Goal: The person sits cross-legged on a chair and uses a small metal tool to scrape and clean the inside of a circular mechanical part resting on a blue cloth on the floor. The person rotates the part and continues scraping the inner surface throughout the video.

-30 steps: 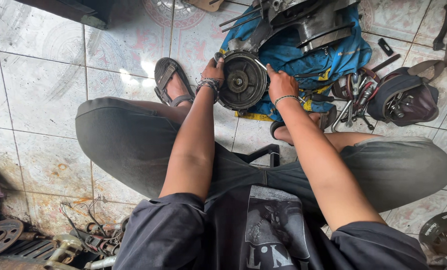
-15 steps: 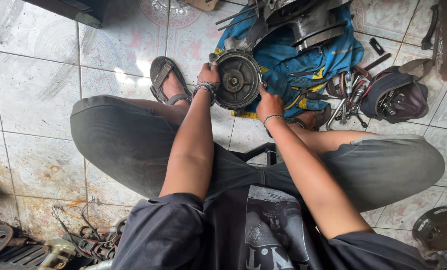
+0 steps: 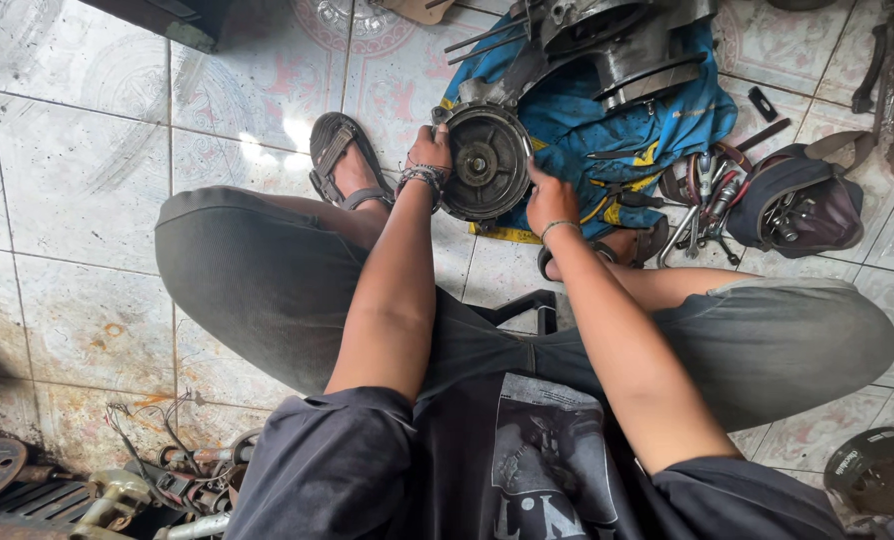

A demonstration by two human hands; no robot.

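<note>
I sit on a tiled floor with knees spread. A round dark metal drum-like part (image 3: 487, 162) stands on edge between my feet. My left hand (image 3: 431, 152) grips its left rim, a bead bracelet on the wrist. At the part's right edge my right hand (image 3: 549, 200) touches the rim with fingers curled, a thin bangle on that wrist. Whether the right hand really grips it is hard to tell.
A blue cloth (image 3: 617, 130) behind the part carries grey engine pieces (image 3: 607, 40). A dark bag of tools (image 3: 787, 200) lies at right. My sandalled left foot (image 3: 342, 160) is beside the part. Scrap metal and wires (image 3: 117, 480) sit lower left, a helmet-like object (image 3: 877, 470) lower right.
My right hand slid from the top right of the round part down to its lower right edge. The left hand stays on the left rim. The view shifted slightly.
</note>
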